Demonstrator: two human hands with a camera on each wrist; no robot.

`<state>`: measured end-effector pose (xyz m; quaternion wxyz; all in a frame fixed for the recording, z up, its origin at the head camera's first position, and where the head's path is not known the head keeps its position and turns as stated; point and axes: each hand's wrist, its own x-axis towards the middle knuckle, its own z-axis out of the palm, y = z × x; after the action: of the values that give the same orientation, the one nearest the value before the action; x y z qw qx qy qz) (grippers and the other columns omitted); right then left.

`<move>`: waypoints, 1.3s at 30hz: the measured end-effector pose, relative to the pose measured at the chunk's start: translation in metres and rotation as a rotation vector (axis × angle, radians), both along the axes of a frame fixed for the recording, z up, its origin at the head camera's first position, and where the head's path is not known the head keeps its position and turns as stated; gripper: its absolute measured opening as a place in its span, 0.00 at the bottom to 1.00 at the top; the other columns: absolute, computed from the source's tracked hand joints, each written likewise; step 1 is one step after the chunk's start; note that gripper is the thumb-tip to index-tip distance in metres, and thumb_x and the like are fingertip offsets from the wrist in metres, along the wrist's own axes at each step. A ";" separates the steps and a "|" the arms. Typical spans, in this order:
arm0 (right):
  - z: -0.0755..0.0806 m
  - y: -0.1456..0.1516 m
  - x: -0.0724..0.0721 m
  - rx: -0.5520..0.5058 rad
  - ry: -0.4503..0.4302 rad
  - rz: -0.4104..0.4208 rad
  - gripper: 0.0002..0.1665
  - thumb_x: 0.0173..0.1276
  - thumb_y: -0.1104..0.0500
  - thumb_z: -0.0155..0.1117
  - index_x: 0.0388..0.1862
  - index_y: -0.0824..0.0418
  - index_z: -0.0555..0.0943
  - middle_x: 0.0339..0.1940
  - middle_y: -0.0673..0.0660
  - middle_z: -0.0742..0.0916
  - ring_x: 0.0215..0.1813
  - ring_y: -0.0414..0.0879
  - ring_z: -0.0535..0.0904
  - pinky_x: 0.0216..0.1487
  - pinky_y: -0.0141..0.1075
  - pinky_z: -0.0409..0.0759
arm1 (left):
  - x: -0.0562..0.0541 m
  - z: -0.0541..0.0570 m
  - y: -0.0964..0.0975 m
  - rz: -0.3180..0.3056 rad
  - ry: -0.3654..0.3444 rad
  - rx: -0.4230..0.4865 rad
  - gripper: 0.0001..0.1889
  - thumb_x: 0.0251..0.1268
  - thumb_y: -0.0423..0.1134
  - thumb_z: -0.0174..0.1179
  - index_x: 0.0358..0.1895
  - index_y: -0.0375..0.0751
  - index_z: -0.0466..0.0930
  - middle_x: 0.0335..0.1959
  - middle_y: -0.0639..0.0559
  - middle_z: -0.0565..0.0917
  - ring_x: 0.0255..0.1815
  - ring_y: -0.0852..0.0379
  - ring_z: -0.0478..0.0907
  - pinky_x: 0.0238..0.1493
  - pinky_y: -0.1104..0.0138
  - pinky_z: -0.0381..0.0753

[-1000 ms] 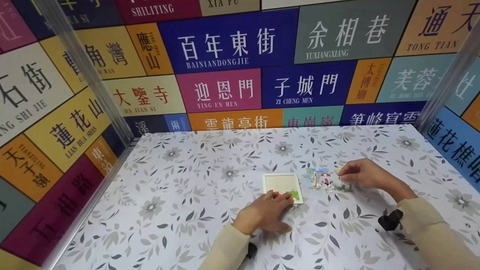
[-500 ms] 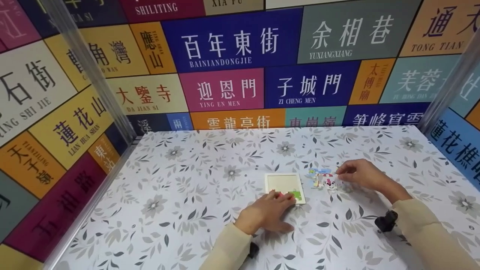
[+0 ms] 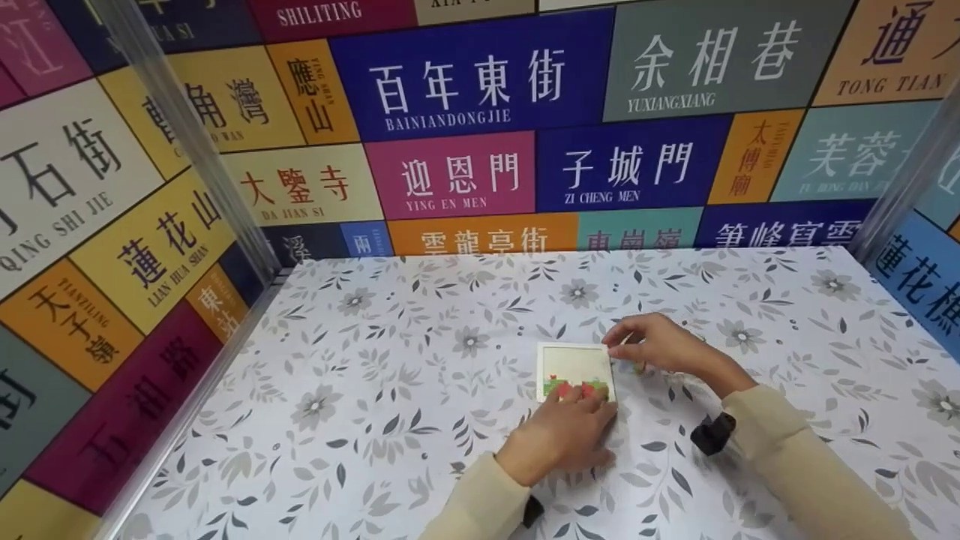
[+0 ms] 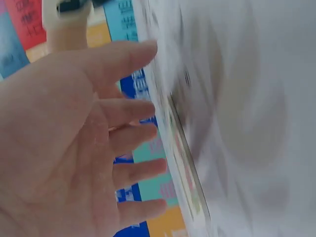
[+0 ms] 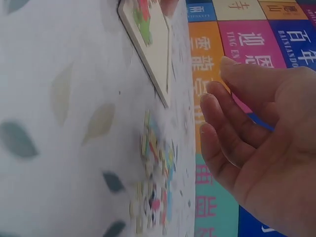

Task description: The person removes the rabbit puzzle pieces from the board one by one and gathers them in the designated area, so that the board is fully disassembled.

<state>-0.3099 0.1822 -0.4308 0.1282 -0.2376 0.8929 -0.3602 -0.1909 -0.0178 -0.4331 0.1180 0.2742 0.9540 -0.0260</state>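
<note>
A small white puzzle tray (image 3: 576,347) lies on the table, with green and red puzzle pieces (image 3: 555,387) along its near side and a bare cream upper part. Over that near edge my left hand (image 3: 559,435) is spread, its fingers nearly straight; the left wrist view shows the palm beside the tray. My right hand (image 3: 660,346) hovers by the tray's far right corner, fingers bent and thumb apart. No piece shows between them in the right wrist view. Loose puzzle pieces (image 5: 154,205) lie beneath that hand, mostly hidden from the head view.
A white tablecloth (image 3: 405,330) with grey flowers and leaves covers the table. Behind it stands a wall of coloured name signs (image 3: 472,90), with clear upright posts (image 3: 202,150) at the corners.
My right hand has moved left from the loose pieces to the tray's right corner. The left hand has shifted slightly right, and more green and red pieces now show in the tray.
</note>
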 end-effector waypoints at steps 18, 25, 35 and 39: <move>-0.013 -0.057 -0.005 0.083 -0.072 0.198 0.11 0.71 0.57 0.65 0.46 0.61 0.88 0.44 0.58 0.90 0.45 0.42 0.83 0.51 0.38 0.80 | 0.006 -0.009 0.009 0.007 -0.046 -0.012 0.40 0.69 0.66 0.54 0.79 0.56 0.57 0.81 0.60 0.57 0.82 0.59 0.52 0.77 0.58 0.64; -0.020 -0.064 -0.009 0.030 -0.094 0.255 0.12 0.72 0.59 0.64 0.49 0.63 0.87 0.43 0.60 0.91 0.39 0.37 0.81 0.45 0.32 0.78 | 0.006 -0.010 0.007 -0.001 -0.045 -0.022 0.40 0.69 0.67 0.53 0.79 0.57 0.56 0.81 0.60 0.56 0.83 0.58 0.51 0.78 0.59 0.62; -0.025 -0.060 -0.015 -0.053 -0.161 0.331 0.12 0.73 0.63 0.61 0.50 0.66 0.86 0.45 0.67 0.89 0.37 0.41 0.80 0.40 0.30 0.78 | 0.003 -0.010 0.004 -0.001 -0.098 -0.022 0.40 0.70 0.67 0.52 0.80 0.58 0.53 0.83 0.60 0.52 0.84 0.58 0.46 0.80 0.57 0.59; -0.027 -0.061 -0.016 -0.059 -0.177 0.300 0.12 0.72 0.60 0.63 0.49 0.64 0.87 0.43 0.65 0.89 0.39 0.41 0.82 0.44 0.33 0.79 | 0.003 -0.010 0.003 0.000 -0.117 -0.012 0.40 0.70 0.66 0.52 0.81 0.58 0.52 0.83 0.60 0.51 0.84 0.57 0.45 0.80 0.57 0.58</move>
<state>-0.3255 0.1212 -0.4574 0.2516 -0.3391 0.8217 -0.3828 -0.1881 -0.0145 -0.4432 0.1755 0.2744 0.9453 -0.0158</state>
